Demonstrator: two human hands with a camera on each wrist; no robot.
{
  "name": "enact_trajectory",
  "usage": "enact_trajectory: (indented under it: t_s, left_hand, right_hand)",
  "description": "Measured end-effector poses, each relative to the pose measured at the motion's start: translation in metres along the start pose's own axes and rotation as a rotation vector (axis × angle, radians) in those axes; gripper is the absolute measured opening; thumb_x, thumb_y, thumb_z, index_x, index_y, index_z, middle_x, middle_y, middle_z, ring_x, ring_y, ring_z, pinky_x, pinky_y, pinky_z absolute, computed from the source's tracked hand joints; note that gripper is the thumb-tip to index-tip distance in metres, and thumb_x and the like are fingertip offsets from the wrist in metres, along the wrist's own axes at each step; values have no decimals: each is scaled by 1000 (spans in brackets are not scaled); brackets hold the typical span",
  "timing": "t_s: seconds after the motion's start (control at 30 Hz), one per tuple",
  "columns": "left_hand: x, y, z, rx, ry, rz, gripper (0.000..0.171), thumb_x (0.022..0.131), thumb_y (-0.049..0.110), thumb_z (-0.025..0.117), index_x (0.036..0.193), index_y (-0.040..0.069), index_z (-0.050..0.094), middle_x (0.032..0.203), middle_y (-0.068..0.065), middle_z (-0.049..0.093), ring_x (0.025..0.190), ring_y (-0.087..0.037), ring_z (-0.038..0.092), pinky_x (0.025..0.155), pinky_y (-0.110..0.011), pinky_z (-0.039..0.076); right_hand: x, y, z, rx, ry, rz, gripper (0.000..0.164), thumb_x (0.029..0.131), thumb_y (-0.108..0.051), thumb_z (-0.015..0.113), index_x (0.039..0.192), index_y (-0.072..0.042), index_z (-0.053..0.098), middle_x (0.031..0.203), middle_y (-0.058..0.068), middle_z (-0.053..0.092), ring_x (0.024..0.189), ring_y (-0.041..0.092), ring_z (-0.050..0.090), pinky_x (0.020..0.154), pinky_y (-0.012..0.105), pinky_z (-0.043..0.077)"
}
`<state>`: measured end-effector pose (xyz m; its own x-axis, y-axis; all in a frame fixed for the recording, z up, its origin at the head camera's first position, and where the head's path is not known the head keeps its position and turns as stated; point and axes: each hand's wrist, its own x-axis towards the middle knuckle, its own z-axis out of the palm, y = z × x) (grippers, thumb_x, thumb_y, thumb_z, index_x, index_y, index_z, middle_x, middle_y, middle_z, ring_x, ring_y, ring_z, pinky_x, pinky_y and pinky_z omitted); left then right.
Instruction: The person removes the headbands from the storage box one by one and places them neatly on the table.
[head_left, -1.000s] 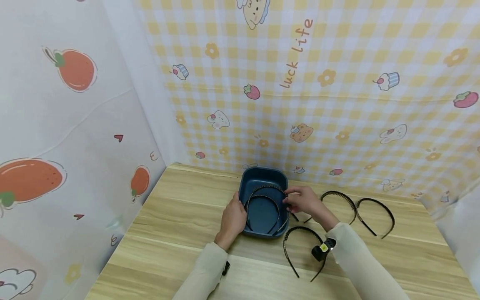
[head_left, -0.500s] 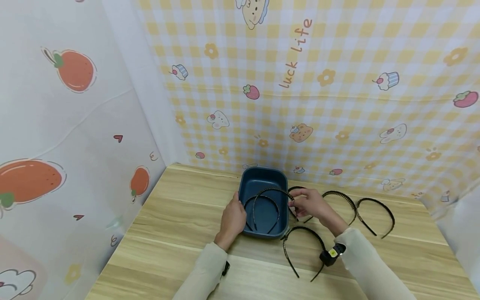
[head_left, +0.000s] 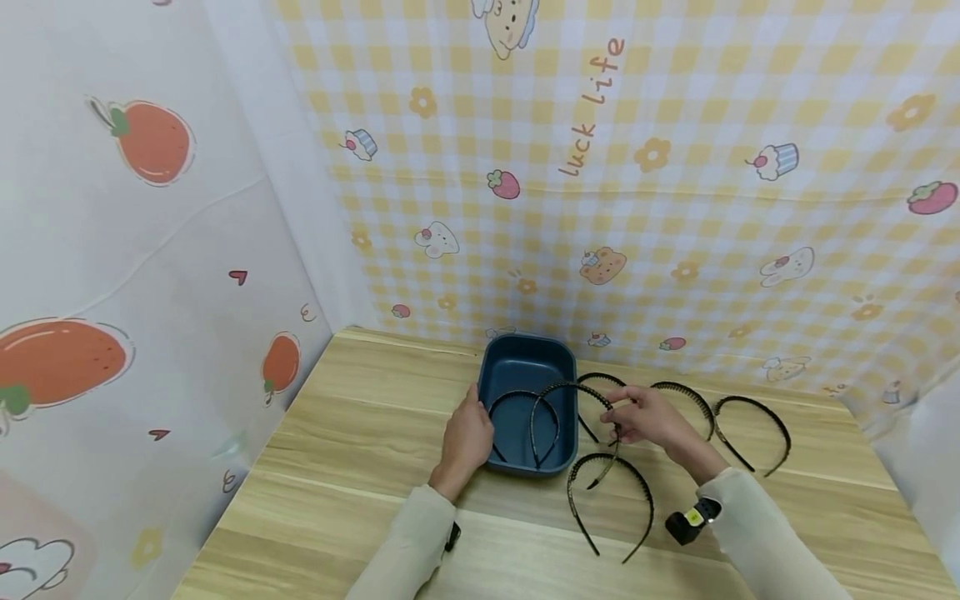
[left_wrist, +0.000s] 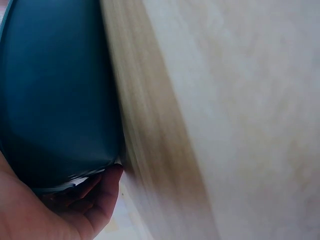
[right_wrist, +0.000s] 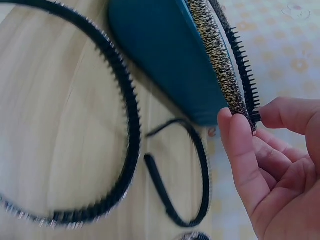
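My left hand (head_left: 463, 437) grips the left side of a dark blue rectangular bin (head_left: 527, 348); in the left wrist view its fingers (left_wrist: 102, 202) curl by the bin's edge. Between thumb and fingertips, my right hand (head_left: 643, 415) pinches a toothed headband (right_wrist: 220, 55) with gold-and-black glitter. In the head view this headband arches over the bin's right rim, one end overlapping the bin's inside and the other beyond the rim. A thinner dark headband (head_left: 522, 392) lies inside the bin.
On the wooden table, a headband (head_left: 609, 456) lies in front of the bin's right corner. Another headband (head_left: 600, 375) is right beside the bin, partly hidden by my hand. Two more headbands lie farther right, a toothed one (head_left: 686, 387) and a dark one (head_left: 757, 402). A checked cloth (head_left: 465, 208) hangs behind.
My right hand has moved right with the pinched headband, drawing it from over the bin partly past the right rim. The left hand and bin have stayed in place.
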<state>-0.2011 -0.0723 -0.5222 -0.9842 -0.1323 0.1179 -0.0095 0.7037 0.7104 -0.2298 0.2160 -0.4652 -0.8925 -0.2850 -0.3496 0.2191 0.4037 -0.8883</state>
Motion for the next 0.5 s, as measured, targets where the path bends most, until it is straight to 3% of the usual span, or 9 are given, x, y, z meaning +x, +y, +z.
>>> enact_trajectory:
  t_s: [0.5]
  left_hand:
    - [1, -3, 1, 6, -15, 2, 42, 96, 12, 36, 136, -1, 35, 114, -18, 58, 61, -20, 58, 52, -31, 44]
  right_hand:
    - [-29, 38, -45, -14, -10, 8, 44, 89, -18, 55, 125, 4, 42, 107, 22, 61, 83, 37, 62, 69, 44, 51]
